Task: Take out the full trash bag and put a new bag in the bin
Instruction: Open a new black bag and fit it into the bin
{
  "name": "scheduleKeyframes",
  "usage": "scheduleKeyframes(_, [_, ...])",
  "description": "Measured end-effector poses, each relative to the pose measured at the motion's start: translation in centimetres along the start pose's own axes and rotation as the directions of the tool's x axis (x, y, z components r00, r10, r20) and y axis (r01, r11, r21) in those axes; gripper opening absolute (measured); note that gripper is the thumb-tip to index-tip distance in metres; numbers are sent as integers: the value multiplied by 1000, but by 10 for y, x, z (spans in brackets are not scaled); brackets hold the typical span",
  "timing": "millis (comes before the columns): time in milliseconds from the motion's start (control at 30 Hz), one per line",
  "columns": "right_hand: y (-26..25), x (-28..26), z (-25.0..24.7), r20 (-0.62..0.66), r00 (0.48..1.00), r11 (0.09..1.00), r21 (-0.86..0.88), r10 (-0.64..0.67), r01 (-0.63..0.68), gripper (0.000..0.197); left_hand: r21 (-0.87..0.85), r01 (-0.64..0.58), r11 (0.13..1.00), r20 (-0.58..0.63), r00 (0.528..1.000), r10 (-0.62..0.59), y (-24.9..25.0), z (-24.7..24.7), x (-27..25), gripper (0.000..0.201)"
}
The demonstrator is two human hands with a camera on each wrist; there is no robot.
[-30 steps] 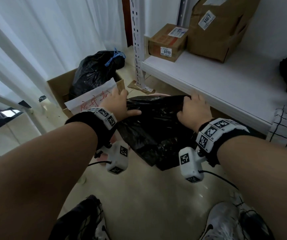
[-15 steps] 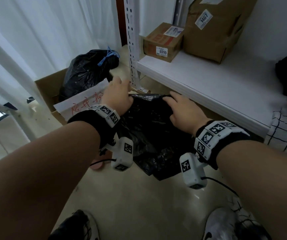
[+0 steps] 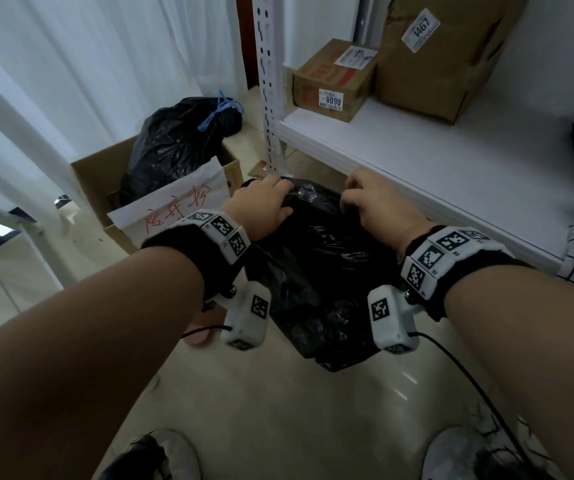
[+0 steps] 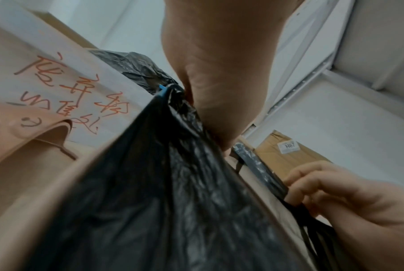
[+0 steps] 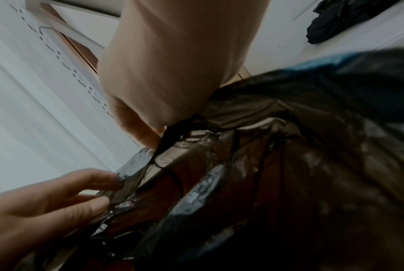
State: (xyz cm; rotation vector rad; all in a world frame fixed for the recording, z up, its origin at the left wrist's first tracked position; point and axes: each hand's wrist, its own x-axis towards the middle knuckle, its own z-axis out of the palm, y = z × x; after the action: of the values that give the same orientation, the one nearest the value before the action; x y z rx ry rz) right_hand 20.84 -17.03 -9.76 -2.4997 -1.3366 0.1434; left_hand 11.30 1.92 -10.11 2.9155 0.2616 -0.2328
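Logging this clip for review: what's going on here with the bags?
A person bends over a black trash bag on the floor beside a white shelf. The left hand and right hand both grip its top edge. A tied black bag with a blue tie sits in a cardboard box nearby. No bin shows clearly.

Both forearms are bare. Each wrist wears a black band [image 3: 181,244] carrying white blocks printed with square black-and-white markers [image 3: 221,225]. A white camera pod [image 3: 391,315] with a thin black cable [image 3: 469,379] hangs under each wrist.
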Motion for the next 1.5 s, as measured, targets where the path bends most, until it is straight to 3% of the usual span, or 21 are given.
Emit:
scheduleKeyframes(100, [-2,-1,2,-35,999,999,-50,-8,6,31,50,38,998,2,999,-38,2,0,7,52])
scheduleKeyframes(167, [-3,-1,4,42,999,986,-163,-21,27,56,135,40,990,-49,998,-34,7,-3,11,51])
scheduleKeyframes(200, [-4,0,5,83,996,979,-199,-26,42,59,166,42,985,-77,997,-30,8,-5,13,50])
scheduleKeyframes(333, [-5,2,4,49,998,994,-99,-44,48,27,153,113,982,-52,993,-106,2,-7,12,50])
scheduleKeyframes(433, [2,4,1,95,995,998,-68,2,5,14,-119,157,980,79,986,-148,-7,-4,6,51])
scheduleKeyframes(500, [9,9,2,161,983,993,-86,92,-79,24,-275,215,937,180,969,-169,-10,-1,1,51])
scheduleKeyframes(600, [12,19,2,104,977,972,-164,187,-169,26,-385,253,888,211,960,-183,-12,3,-1,44])
scheduleKeyframes(667, [10,24,2,84,959,950,-181,271,-253,33,-392,259,883,185,962,-200,-12,4,-1,40])
scheduleKeyframes(733, [8,28,3,165,921,931,-157,353,-329,43,-356,261,897,176,962,-210,-14,3,1,42])
scheduleKeyframes(867, [12,29,14,353,827,888,-25,437,-459,34,-266,302,916,211,945,-250,-20,9,3,54])
scheduleKeyframes(967, [14,20,20,352,796,860,-58,493,-507,33,-298,332,895,241,933,-266,-26,18,1,66])
scheduleKeyframes(1067, [19,13,21,370,768,842,-86,523,-532,35,-319,433,843,355,880,-317,-33,26,-7,67])
scheduleKeyframes(1167, [20,9,21,426,742,853,-190,518,-487,44,-385,571,725,541,776,-324,-38,35,-15,51])
scheduleKeyframes(1200, [20,8,22,435,739,855,-199,515,-479,46,-364,577,731,554,765,-327,-37,36,-17,46])
scheduleKeyframes(1267, [20,9,24,416,753,855,-146,510,-498,44,-307,531,790,486,801,-350,-35,34,-18,38])
scheduleKeyframes(1367, [25,8,29,297,785,826,-21,543,-563,46,-336,443,831,269,891,-366,-35,29,-14,31])
scheduleKeyframes(1433, [30,7,33,225,784,790,84,579,-608,43,-440,451,776,217,892,-396,-38,32,-11,29])
scheduleKeyframes(1500, [33,5,34,142,780,756,189,610,-626,39,-615,489,619,264,867,-423,-39,35,-14,32])
